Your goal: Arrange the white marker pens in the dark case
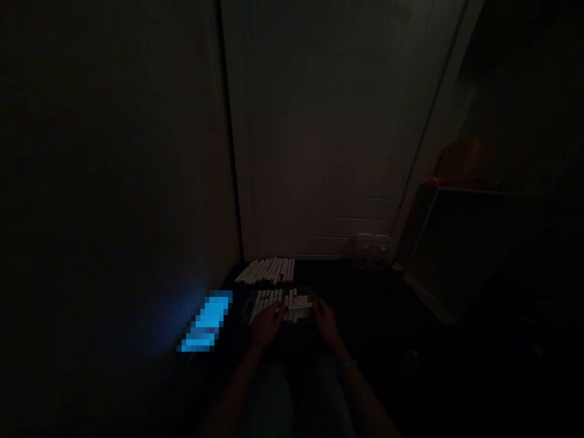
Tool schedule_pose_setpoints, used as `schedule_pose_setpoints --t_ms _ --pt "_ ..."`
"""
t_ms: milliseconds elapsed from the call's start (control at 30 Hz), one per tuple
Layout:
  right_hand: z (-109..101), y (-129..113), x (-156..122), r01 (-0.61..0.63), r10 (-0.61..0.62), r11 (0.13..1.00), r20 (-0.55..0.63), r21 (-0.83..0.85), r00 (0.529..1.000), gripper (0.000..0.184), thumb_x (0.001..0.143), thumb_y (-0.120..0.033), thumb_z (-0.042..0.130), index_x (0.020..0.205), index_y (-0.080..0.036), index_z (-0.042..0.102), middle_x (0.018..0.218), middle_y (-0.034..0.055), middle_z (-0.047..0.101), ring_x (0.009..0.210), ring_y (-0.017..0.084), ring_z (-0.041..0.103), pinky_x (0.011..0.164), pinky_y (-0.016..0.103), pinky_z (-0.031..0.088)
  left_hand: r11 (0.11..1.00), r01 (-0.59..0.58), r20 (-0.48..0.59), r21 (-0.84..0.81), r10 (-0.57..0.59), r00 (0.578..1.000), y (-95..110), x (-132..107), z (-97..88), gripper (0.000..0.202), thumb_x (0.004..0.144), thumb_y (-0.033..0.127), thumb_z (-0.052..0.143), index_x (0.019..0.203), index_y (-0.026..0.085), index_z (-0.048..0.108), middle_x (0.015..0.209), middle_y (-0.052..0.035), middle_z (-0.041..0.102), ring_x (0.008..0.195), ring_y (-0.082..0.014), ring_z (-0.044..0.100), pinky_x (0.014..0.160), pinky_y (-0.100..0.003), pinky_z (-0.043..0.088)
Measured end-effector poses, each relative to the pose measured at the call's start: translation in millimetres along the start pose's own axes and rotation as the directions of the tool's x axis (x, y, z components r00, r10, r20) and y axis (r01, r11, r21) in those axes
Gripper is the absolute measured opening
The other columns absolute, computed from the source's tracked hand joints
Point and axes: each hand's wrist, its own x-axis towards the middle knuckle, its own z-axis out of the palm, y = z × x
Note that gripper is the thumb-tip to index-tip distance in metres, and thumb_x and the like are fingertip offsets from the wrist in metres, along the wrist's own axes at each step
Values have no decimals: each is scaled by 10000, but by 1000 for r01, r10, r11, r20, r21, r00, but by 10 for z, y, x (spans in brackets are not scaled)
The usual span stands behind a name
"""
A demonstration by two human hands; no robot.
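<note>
Striped knees [270, 395] before the tray [305, 291]

Over the tray, our left hand [267, 323] and right hand [325, 320] pinch one slim white pen [300, 306] in their fingers; straight, stick-like pens [269, 271] lie bunched behind it.

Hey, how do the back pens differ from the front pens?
The back pens lie farther off than the front pens. The left hand and right hand are at the front pens, partly covering them; neither covers the back pens. Both groups look mostly white.
</note>
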Motion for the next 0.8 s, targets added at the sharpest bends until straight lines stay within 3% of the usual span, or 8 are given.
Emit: schedule_pose_setpoints --t_ms 533,800 --pt "-22 5 -9 0 0 1000 -13 1 1000 297 848 -377 369 993 -211 569 932 31 631 844 156 577 746 251 437 999 43 24 25 -44 999 42 -9 -52 361 855 456 308 950 254 591 848 -3 661 775 -143 585 588 -214 330" --pt "-10 9 1 -13 13 1000 -24 -13 1000 296 842 -377 369 982 -216 574 928 27 633 846 162 578 748 260 440 1000 25 -5 20 -24 1000 -29 8 19 384 858 469 282 966 252 580 892 -13 658 799 -143 584 621 -215 344"
